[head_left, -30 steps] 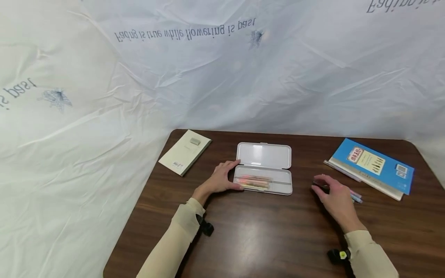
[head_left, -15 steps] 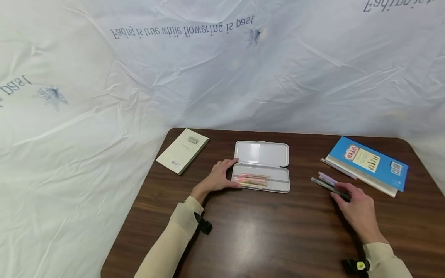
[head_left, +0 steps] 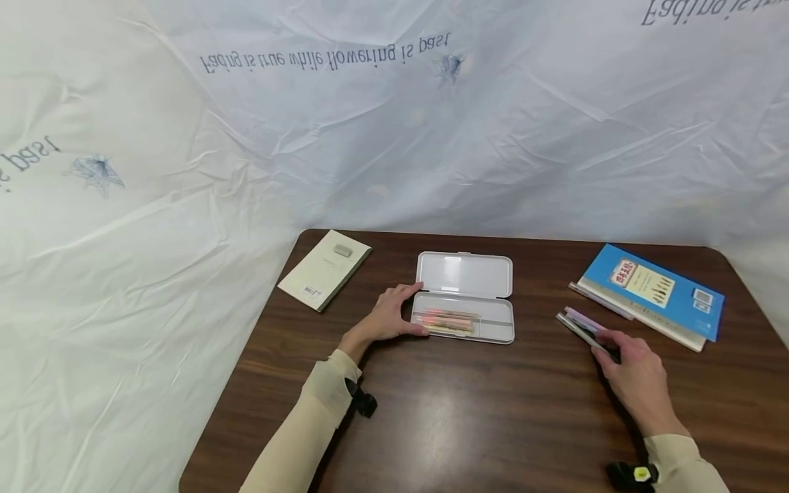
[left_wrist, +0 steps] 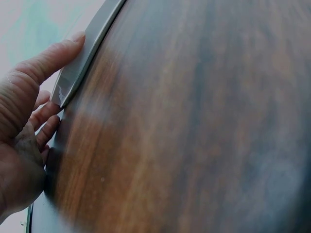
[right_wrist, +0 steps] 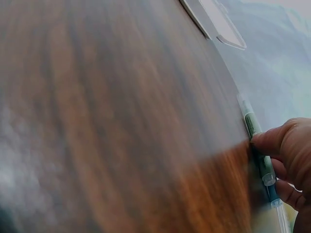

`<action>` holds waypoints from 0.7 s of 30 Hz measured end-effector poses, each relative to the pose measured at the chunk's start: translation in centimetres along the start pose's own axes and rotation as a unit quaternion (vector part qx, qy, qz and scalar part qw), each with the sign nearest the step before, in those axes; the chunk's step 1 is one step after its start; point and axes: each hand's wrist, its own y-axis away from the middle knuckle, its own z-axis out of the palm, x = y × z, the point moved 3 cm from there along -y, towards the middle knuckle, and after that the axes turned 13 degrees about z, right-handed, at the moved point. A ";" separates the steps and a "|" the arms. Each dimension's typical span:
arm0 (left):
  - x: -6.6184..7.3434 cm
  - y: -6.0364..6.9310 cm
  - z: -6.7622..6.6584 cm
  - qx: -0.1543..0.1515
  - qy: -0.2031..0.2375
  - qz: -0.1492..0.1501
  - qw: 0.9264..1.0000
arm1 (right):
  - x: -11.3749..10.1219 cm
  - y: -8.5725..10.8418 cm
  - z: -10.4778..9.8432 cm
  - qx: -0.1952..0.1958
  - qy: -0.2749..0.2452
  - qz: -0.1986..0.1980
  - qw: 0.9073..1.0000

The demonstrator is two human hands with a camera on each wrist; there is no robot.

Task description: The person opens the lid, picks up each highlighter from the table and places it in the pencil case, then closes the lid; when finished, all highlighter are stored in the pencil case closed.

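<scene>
A white pencil case (head_left: 498, 311) lies with its lid (head_left: 487, 275) folded back, several pinkish and yellow pencils or pens (head_left: 453, 322) in its left part. My left hand (head_left: 383, 319) grips the case's left end; in the left wrist view its thumb (left_wrist: 60, 54) presses on the case's front wall (left_wrist: 82, 60). To the right of the case, my right hand (head_left: 637, 376) pinches a dark green, clear-ended pen (right_wrist: 252, 125) between thumb and fingers. Beside it lies a light purple pen (head_left: 581, 318); the fingers partly hide both.
At the back right, a blue-covered book (head_left: 678, 291) lies on a paler book or notebook. A cream notebook (head_left: 314, 281) with a grey eraser (head_left: 342, 250) on it is at the back left. The brown table (head_left: 493, 404) ends at a white cloth (head_left: 493, 171).
My right hand has moved right and nearer to me; the left ends of the pens, earlier covered by its fingers, now show. The left hand has kept its hold on the pencil case.
</scene>
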 end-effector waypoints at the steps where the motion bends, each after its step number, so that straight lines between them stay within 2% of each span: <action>1: 0.0 0.0 0.0 0.001 0.001 -0.001 1.000 | 0.0 0.0 0.0 0.001 0.000 0.000 1.000; 11: 0.0 0.1 0.0 0.006 0.001 0.002 1.000 | 0.2 -0.1 0.2 0.000 0.004 0.006 1.000; 21: 0.0 0.0 0.0 0.004 0.002 -0.004 1.000 | -0.1 -0.2 0.1 0.017 -0.013 0.011 1.000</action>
